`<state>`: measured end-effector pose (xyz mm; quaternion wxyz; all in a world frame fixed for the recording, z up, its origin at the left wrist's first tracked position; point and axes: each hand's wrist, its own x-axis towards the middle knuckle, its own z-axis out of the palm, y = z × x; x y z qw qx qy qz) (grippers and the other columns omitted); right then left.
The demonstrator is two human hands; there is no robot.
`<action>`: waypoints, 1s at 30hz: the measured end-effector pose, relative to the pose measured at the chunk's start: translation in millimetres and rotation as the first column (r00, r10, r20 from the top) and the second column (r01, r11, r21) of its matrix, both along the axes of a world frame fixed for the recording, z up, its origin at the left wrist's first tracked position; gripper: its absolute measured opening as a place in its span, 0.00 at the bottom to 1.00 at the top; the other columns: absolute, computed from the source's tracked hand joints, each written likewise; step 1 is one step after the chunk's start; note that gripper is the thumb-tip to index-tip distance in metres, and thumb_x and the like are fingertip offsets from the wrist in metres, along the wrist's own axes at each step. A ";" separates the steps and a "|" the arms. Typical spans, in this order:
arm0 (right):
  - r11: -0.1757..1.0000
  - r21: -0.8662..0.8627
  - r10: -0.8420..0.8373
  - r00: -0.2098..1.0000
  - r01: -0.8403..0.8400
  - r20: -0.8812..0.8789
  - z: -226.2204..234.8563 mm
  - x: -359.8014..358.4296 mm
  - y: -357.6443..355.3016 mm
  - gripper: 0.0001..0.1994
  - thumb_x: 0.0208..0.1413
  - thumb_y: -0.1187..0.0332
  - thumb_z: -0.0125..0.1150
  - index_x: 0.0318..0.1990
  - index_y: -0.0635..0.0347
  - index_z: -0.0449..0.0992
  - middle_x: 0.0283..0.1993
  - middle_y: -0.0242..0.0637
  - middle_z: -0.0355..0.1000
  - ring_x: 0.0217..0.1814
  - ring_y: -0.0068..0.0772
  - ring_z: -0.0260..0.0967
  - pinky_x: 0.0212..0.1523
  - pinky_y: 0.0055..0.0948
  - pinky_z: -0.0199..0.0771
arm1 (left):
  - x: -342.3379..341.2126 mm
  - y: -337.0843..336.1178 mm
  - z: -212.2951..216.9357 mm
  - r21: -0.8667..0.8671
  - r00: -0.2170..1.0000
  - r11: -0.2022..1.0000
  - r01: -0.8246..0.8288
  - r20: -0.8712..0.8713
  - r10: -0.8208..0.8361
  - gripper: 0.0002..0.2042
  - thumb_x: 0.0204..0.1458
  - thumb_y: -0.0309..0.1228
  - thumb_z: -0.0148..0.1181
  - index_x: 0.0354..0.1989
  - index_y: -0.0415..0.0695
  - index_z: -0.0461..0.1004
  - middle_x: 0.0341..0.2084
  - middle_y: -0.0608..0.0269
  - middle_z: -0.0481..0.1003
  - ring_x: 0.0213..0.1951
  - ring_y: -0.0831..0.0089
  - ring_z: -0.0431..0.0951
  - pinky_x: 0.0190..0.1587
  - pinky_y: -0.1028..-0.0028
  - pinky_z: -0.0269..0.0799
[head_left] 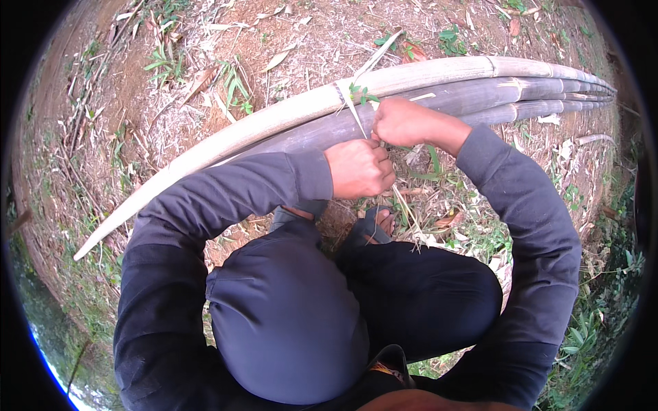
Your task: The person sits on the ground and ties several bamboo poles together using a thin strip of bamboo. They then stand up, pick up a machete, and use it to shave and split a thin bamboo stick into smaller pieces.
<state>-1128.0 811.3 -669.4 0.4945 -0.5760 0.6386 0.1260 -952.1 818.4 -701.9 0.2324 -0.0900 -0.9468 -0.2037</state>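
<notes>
Pale strip (354, 111) crosses tan and grey bamboo poles (452, 96) lying together

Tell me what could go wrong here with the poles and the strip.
The thin strip between the left hand and right hand might snap or slip if pulled too hard. Its edge could nick the skin, since both hands are bare. The pale pole and darker poles look rounded and lie side by side, so they may shift apart if the strip goes slack.

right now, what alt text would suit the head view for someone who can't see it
A person's left fingers and right fingers grip a pale strip that crosses long bamboo poles on leaf-strewn ground. Bent, dark-clad knees show below, between dark sleeves.
</notes>
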 end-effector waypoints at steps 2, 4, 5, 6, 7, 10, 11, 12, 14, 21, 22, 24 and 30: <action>0.996 0.030 0.083 0.996 -0.084 0.024 4.4 4.4 -7.7 0.13 0.49 0.67 0.55 0.31 0.69 0.82 0.28 0.58 0.77 0.32 0.51 0.78 0.37 0.46 0.74 | -4.9 5.5 -3.3 -0.004 1.000 1.000 -0.004 -0.028 0.004 0.09 0.36 0.32 0.58 0.24 0.41 0.71 0.21 0.64 0.70 0.30 0.67 0.77 0.32 0.68 0.76; 0.997 0.065 0.045 0.997 -0.041 -0.059 26.8 22.6 -13.4 0.14 0.50 0.66 0.56 0.30 0.71 0.81 0.29 0.60 0.76 0.32 0.53 0.78 0.37 0.46 0.74 | -10.5 9.4 -5.8 -0.045 1.000 0.999 0.005 -0.014 -0.006 0.09 0.36 0.33 0.58 0.24 0.40 0.72 0.21 0.63 0.70 0.30 0.67 0.77 0.32 0.68 0.76; 0.997 0.077 0.022 0.995 -0.015 -0.099 32.8 29.2 -15.9 0.14 0.50 0.66 0.57 0.30 0.73 0.81 0.29 0.61 0.76 0.33 0.54 0.78 0.37 0.46 0.74 | -13.9 11.6 -8.6 -0.068 1.000 0.998 0.014 -0.005 -0.015 0.09 0.36 0.33 0.58 0.24 0.40 0.72 0.21 0.63 0.71 0.30 0.67 0.77 0.32 0.68 0.76; 0.995 0.093 0.058 0.991 -0.048 -0.118 32.0 30.3 -18.2 0.15 0.49 0.66 0.56 0.31 0.73 0.81 0.31 0.62 0.76 0.35 0.56 0.78 0.39 0.47 0.75 | -19.0 15.0 -10.8 -0.107 1.000 0.994 0.002 -0.026 -0.004 0.09 0.36 0.33 0.58 0.23 0.40 0.72 0.21 0.62 0.71 0.31 0.66 0.77 0.33 0.67 0.76; 0.991 0.109 0.094 0.986 -0.080 -0.136 30.1 30.6 -20.3 0.15 0.48 0.66 0.56 0.33 0.73 0.81 0.34 0.63 0.76 0.38 0.57 0.78 0.40 0.47 0.75 | -23.8 17.7 -13.1 -0.088 1.000 0.996 -0.013 0.004 0.014 0.09 0.37 0.33 0.58 0.24 0.40 0.72 0.21 0.62 0.72 0.31 0.66 0.77 0.34 0.67 0.76; 0.992 0.071 0.119 0.981 -0.109 -0.156 7.2 21.3 -16.2 0.16 0.51 0.62 0.60 0.30 0.72 0.81 0.31 0.61 0.76 0.36 0.57 0.77 0.39 0.47 0.74 | -36.3 21.4 -21.2 -0.036 0.997 0.999 -0.029 0.071 0.032 0.09 0.37 0.32 0.57 0.24 0.40 0.73 0.23 0.61 0.73 0.33 0.65 0.78 0.36 0.67 0.77; 0.992 0.034 0.122 0.980 -0.118 -0.154 4.2 19.3 -15.4 0.18 0.54 0.60 0.63 0.29 0.72 0.80 0.28 0.60 0.75 0.33 0.57 0.77 0.37 0.47 0.74 | -39.5 22.9 -24.1 -0.035 0.995 0.999 -0.041 0.088 0.044 0.09 0.38 0.32 0.57 0.24 0.40 0.73 0.23 0.61 0.73 0.33 0.65 0.78 0.37 0.67 0.77; 0.989 0.035 0.148 0.978 -0.144 -0.149 2.2 16.7 -15.7 0.17 0.54 0.60 0.63 0.29 0.70 0.81 0.27 0.59 0.76 0.33 0.57 0.77 0.37 0.47 0.74 | -41.4 24.9 -27.3 -0.034 0.993 0.998 -0.053 0.105 0.056 0.08 0.38 0.32 0.57 0.25 0.40 0.73 0.24 0.61 0.74 0.34 0.65 0.78 0.37 0.67 0.77; 0.980 0.039 0.198 0.970 -0.195 -0.139 0.6 13.5 -16.2 0.15 0.55 0.61 0.63 0.29 0.66 0.81 0.27 0.57 0.76 0.33 0.57 0.76 0.38 0.47 0.74 | -38.9 27.5 -31.9 0.000 0.991 0.995 -0.096 0.091 0.096 0.10 0.39 0.32 0.57 0.27 0.38 0.75 0.26 0.59 0.75 0.36 0.63 0.79 0.41 0.67 0.77; 0.971 -0.052 0.222 0.959 -0.234 -0.174 5.8 7.4 -6.8 0.12 0.59 0.61 0.61 0.31 0.59 0.83 0.30 0.52 0.77 0.35 0.56 0.76 0.40 0.49 0.74 | 4.7 15.8 -6.1 0.104 0.960 0.981 -0.164 -0.212 0.183 0.15 0.43 0.28 0.58 0.40 0.32 0.77 0.40 0.50 0.78 0.45 0.57 0.80 0.51 0.62 0.77; 0.962 -0.080 0.243 0.953 -0.261 -0.180 11.3 8.4 -5.0 0.12 0.59 0.61 0.61 0.32 0.59 0.83 0.31 0.52 0.77 0.36 0.56 0.77 0.41 0.50 0.74 | 17.9 11.1 -2.8 0.165 0.948 0.972 -0.166 -0.244 0.204 0.15 0.44 0.26 0.59 0.41 0.32 0.76 0.42 0.49 0.78 0.45 0.56 0.80 0.51 0.62 0.77; 0.949 -0.110 0.272 0.942 -0.296 -0.196 17.6 9.4 -4.5 0.12 0.59 0.60 0.61 0.34 0.60 0.83 0.33 0.51 0.78 0.40 0.55 0.77 0.43 0.50 0.75 | 45.4 -4.4 -0.2 0.392 0.933 0.902 -0.184 -0.220 0.286 0.15 0.45 0.23 0.60 0.43 0.32 0.76 0.45 0.49 0.78 0.45 0.55 0.80 0.50 0.61 0.77; 0.719 -0.537 0.363 0.897 -0.441 -0.251 -2.7 1.2 20.6 0.14 0.63 0.62 0.57 0.35 0.64 0.81 0.34 0.54 0.77 0.39 0.53 0.78 0.43 0.51 0.75 | -22.0 -83.1 8.4 0.558 0.948 0.766 -0.319 0.183 0.261 0.18 0.57 0.43 0.63 0.42 0.39 0.79 0.36 0.50 0.79 0.41 0.55 0.79 0.46 0.62 0.75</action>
